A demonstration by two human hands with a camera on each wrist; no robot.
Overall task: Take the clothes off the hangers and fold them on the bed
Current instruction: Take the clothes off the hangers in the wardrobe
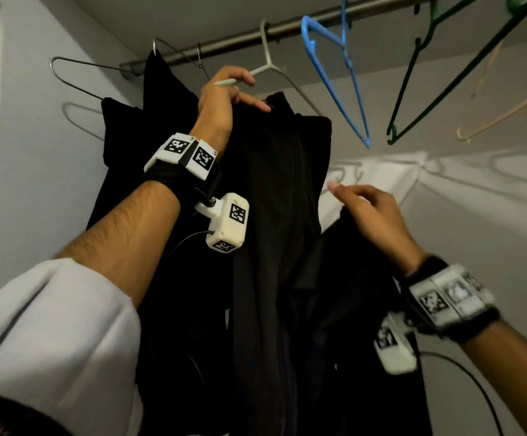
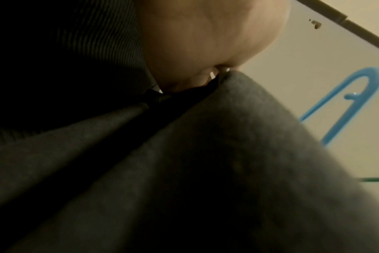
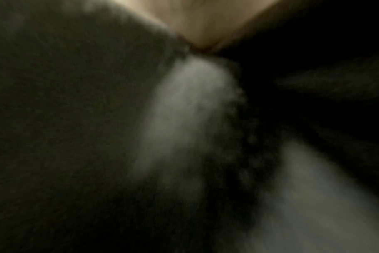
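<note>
Head view: the long black cloth garment [image 1: 274,215] hangs from a pale green plastic hanger [image 1: 274,70] on the grey metal rod [image 1: 287,26]. The left hand [image 1: 221,99] grips its top edge and the hanger; the right hand [image 1: 372,212] pinches its side.

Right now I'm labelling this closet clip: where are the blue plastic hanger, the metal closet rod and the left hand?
blue plastic hanger [image 1: 355,89]: head view, right sloping arm.
metal closet rod [image 1: 290,26]: head view, bare stretch.
left hand [image 1: 221,102]: head view, back of hand.

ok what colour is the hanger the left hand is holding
Pale grey-green hanger, clearest in the head view.
</note>
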